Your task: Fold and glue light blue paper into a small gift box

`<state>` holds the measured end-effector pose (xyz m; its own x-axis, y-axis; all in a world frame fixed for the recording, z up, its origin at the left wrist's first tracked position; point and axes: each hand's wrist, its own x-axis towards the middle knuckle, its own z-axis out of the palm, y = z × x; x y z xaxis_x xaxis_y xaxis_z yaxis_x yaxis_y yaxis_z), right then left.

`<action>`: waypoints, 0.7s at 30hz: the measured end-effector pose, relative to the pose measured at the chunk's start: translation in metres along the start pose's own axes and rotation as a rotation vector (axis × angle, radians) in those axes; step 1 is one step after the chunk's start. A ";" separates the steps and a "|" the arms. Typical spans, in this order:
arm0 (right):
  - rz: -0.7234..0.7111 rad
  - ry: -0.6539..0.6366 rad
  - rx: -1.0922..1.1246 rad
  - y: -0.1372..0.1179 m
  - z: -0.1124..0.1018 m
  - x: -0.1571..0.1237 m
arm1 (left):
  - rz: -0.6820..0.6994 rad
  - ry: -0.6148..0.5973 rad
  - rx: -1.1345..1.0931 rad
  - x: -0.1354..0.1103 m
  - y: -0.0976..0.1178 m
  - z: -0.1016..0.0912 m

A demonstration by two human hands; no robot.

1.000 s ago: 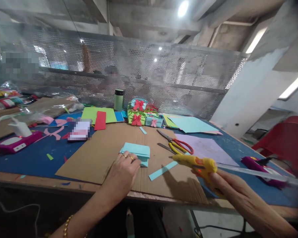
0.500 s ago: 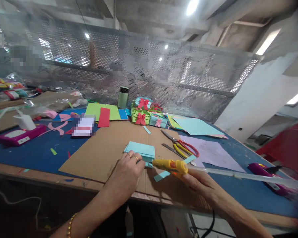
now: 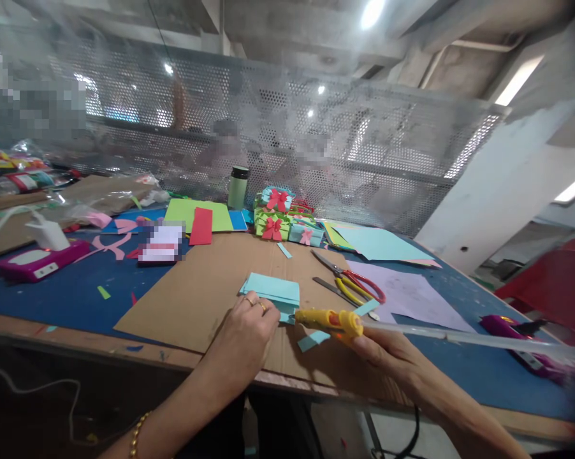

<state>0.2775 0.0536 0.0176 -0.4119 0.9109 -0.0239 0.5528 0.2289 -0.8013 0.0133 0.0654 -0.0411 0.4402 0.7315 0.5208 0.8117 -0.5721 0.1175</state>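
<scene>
My left hand (image 3: 247, 335) rests with curled fingers on the near edge of a folded light-blue paper piece (image 3: 274, 290), holding it down on a brown cardboard sheet (image 3: 206, 287). My right hand (image 3: 387, 357) grips a yellow glue gun (image 3: 330, 319), with a long clear glue stick (image 3: 459, 336) trailing out to the right. The gun's nozzle points left and sits right at the paper's near right corner. A light-blue paper strip (image 3: 313, 340) lies just under the gun.
Red-and-yellow scissors (image 3: 352, 284) lie right of the paper, beside a lilac sheet (image 3: 407, 293). Small paper gift boxes with red bows (image 3: 278, 220), a green bottle (image 3: 238, 187) and coloured sheets stand at the back. A purple device (image 3: 34, 264) sits left, another (image 3: 521, 338) right. A perforated metal screen (image 3: 268, 127) stands behind the table.
My right hand has brought the glue gun leftward from the right side until its nozzle reached the blue paper. My left hand has stayed on the paper.
</scene>
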 end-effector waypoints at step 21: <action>-0.080 -0.007 -0.020 0.001 -0.003 0.001 | 0.009 0.023 -0.007 0.000 -0.001 0.001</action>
<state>0.2798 0.0558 0.0188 -0.4602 0.8871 0.0350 0.5325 0.3074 -0.7886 0.0127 0.0665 -0.0424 0.4387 0.7175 0.5411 0.8047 -0.5817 0.1188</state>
